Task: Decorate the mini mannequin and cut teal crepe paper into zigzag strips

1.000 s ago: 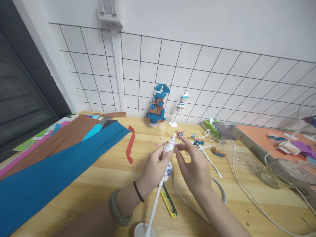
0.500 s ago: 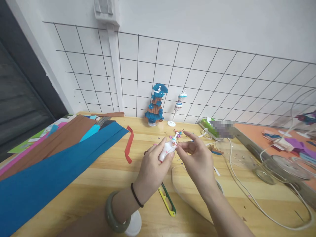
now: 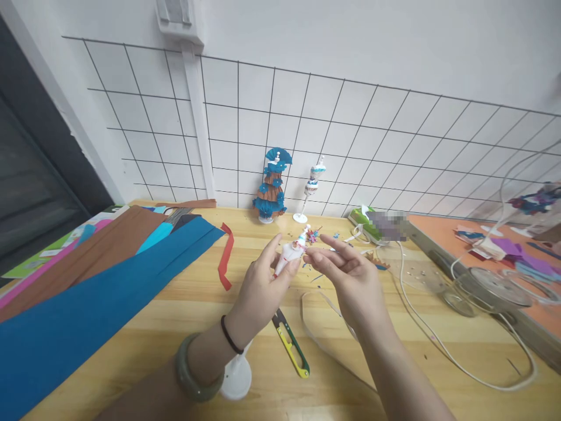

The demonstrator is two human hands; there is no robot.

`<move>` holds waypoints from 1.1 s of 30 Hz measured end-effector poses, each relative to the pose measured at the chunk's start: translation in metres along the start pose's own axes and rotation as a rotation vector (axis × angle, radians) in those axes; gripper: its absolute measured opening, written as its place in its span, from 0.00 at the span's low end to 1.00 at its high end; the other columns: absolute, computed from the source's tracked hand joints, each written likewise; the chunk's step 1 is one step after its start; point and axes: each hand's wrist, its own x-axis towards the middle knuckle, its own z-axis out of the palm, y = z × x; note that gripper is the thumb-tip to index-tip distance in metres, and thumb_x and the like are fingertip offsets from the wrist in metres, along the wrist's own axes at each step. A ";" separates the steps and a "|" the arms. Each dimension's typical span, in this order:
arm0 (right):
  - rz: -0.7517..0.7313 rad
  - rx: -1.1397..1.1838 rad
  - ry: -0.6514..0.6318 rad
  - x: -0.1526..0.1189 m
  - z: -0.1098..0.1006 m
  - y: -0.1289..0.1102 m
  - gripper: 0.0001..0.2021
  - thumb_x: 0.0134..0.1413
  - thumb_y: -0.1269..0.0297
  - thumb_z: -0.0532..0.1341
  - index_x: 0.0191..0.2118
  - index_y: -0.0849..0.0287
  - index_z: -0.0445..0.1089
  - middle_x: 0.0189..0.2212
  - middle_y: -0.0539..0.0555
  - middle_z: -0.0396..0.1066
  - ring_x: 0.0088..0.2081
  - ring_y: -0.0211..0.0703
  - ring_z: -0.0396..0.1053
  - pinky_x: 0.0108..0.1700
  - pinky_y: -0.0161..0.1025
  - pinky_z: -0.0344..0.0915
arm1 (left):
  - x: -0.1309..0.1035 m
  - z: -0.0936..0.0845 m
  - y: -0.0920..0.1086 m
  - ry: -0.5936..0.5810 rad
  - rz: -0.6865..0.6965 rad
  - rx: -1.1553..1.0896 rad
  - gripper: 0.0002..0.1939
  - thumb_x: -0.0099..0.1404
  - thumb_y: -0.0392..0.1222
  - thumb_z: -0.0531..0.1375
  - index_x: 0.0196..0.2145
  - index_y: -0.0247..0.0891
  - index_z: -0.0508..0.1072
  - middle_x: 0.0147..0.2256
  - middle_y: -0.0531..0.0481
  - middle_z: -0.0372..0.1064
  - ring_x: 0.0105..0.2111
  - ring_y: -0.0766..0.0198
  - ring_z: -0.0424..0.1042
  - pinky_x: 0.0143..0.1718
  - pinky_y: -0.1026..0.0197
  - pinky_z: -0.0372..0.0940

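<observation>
A small white toy dress form (image 3: 289,251), with turquoise and red trim near its neck, lies tilted in my left hand (image 3: 263,278). The thumb and fingers of that hand are closed around its body. My right hand (image 3: 350,275) is at the form's upper end, thumb and a fingertip together against its side; anything tiny between them is too small to make out. A white round base (image 3: 236,380) with a stem shows below my left wrist; the wrist hides where the stem leads. Yellow-and-green thread snips (image 3: 293,345) lie on the table between my forearms.
Blue crepe paper (image 3: 131,292), brown paper (image 3: 100,251) and a red strip (image 3: 225,257) lie left. A blue-brown dressed form (image 3: 272,187) and a white decorated form (image 3: 313,181) stand by the wall. A white cable (image 3: 412,310) loops at right, near a tissue pack (image 3: 363,216).
The dress form has tipped further over to the right in my left hand. My right fingertips stay beside it, the hand slightly more stretched. The view has shifted a little; more of the white base shows.
</observation>
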 end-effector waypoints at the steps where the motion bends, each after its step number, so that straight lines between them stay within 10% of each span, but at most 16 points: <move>1: -0.014 -0.035 0.004 -0.001 0.000 -0.001 0.17 0.44 0.60 0.67 0.41 0.60 0.69 0.32 0.56 0.77 0.35 0.47 0.75 0.43 0.49 0.69 | 0.000 0.000 0.000 -0.001 0.029 0.067 0.33 0.58 0.48 0.60 0.59 0.44 0.56 0.37 0.49 0.69 0.37 0.62 0.67 0.37 0.63 0.62; 22: -0.121 -0.556 -0.147 -0.002 -0.003 -0.008 0.13 0.54 0.59 0.54 0.24 0.59 0.66 0.18 0.48 0.63 0.22 0.37 0.61 0.24 0.33 0.56 | -0.004 -0.003 0.007 0.000 0.214 0.368 0.16 0.58 0.49 0.60 0.43 0.42 0.68 0.41 0.46 0.71 0.41 0.57 0.68 0.40 0.60 0.61; 33: -0.194 -0.502 -0.043 -0.003 -0.003 0.004 0.11 0.50 0.61 0.55 0.21 0.58 0.64 0.17 0.47 0.60 0.22 0.38 0.58 0.25 0.34 0.55 | 0.000 -0.005 0.004 -0.132 0.058 0.202 0.16 0.63 0.52 0.53 0.39 0.38 0.70 0.33 0.49 0.70 0.29 0.65 0.66 0.27 0.66 0.59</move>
